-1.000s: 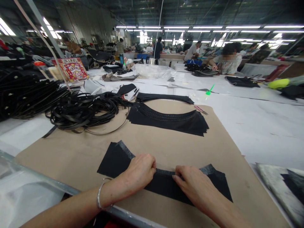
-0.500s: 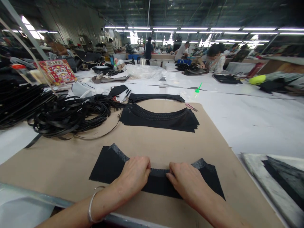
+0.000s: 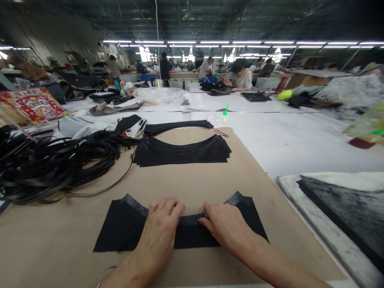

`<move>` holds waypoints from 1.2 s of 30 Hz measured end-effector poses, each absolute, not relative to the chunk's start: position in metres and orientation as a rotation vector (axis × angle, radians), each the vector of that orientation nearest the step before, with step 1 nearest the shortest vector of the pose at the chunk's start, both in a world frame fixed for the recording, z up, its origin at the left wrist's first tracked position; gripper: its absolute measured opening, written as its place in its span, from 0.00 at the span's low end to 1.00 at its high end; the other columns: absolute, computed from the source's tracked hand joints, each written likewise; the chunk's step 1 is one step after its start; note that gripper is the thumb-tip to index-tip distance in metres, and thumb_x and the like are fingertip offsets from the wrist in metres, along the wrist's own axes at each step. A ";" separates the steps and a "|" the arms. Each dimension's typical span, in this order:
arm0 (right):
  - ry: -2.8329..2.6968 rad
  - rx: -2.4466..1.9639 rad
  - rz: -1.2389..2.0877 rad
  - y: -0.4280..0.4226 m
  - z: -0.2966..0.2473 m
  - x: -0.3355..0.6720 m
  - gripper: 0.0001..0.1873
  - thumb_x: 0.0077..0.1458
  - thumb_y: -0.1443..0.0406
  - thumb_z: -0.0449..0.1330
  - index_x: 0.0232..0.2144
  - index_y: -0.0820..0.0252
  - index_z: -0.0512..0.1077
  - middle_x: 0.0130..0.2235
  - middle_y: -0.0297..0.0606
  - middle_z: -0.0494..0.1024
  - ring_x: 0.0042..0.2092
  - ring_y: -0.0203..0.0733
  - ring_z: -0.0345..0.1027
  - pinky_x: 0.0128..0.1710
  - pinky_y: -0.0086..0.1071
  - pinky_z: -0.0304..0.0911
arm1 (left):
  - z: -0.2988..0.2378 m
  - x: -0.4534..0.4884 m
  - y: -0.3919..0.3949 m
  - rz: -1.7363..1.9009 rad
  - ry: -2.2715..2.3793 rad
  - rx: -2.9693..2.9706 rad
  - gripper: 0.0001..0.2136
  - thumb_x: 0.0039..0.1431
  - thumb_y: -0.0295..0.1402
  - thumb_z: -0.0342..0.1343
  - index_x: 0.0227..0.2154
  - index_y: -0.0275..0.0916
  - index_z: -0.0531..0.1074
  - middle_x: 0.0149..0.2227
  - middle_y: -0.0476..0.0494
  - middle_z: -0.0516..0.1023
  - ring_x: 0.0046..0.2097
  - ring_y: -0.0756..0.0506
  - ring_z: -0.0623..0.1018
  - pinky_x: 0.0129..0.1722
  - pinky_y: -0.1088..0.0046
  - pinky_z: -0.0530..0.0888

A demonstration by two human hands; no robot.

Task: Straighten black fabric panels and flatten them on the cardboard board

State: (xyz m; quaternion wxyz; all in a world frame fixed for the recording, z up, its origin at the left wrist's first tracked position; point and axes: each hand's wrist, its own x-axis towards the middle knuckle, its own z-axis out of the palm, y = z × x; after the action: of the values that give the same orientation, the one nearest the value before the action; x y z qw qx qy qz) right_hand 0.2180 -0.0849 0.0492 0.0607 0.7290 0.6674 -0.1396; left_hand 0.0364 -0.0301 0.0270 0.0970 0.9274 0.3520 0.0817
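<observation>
A curved black fabric piece (image 3: 120, 228) with a grey folded inner edge lies on the brown cardboard sheet (image 3: 192, 176) right in front of me. My left hand (image 3: 160, 230) rests flat on its middle, fingers stretched toward the folded edge. My right hand (image 3: 223, 226) lies beside it, fingertips pressing the same edge. Neither hand lifts the fabric. Farther up the cardboard sits a stack of similar curved black pieces (image 3: 183, 150).
A tangle of black straps (image 3: 54, 164) lies at the left. A grey and black mat (image 3: 339, 208) is at the right. A green-handled tool (image 3: 225, 109) and white table (image 3: 300, 136) lie beyond. Other people work at far tables.
The view has swung to the right, so everything sits further left in the picture. My left hand has uncurled from a loose fist to flat fingers on the fabric edge.
</observation>
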 end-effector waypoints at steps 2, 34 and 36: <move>2.018 2.217 -0.426 -0.085 0.049 0.218 0.10 0.60 0.59 0.56 0.33 0.59 0.72 0.32 0.43 0.79 0.37 0.51 0.75 0.30 0.33 0.58 | 0.016 0.036 -0.035 0.253 0.685 2.893 0.14 0.61 0.19 0.49 0.45 0.41 0.68 0.44 0.46 0.74 0.44 0.45 0.72 0.45 0.68 0.67; 1.923 2.446 -0.650 -0.085 0.041 0.301 0.08 0.51 0.60 0.60 0.27 0.58 0.73 0.28 0.39 0.77 0.32 0.44 0.69 0.28 0.31 0.45 | -0.025 0.047 -0.046 0.171 0.543 3.143 0.29 0.60 0.32 0.50 0.64 0.45 0.53 0.45 0.39 0.72 0.44 0.40 0.68 0.44 0.63 0.68; 1.879 2.492 -0.629 -0.086 0.040 0.302 0.10 0.50 0.57 0.62 0.28 0.59 0.73 0.29 0.41 0.77 0.33 0.46 0.70 0.28 0.31 0.46 | -0.028 0.048 -0.046 0.148 0.557 3.139 0.29 0.60 0.32 0.50 0.64 0.46 0.53 0.45 0.39 0.71 0.44 0.40 0.68 0.45 0.63 0.67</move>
State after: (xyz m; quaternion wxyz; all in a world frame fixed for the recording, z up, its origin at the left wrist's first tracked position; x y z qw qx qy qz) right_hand 0.3023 -0.0858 0.0403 -0.0212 0.7825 0.5901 -0.1976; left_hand 0.0479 -0.0457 -0.0278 -0.0251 0.9833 0.1744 0.0464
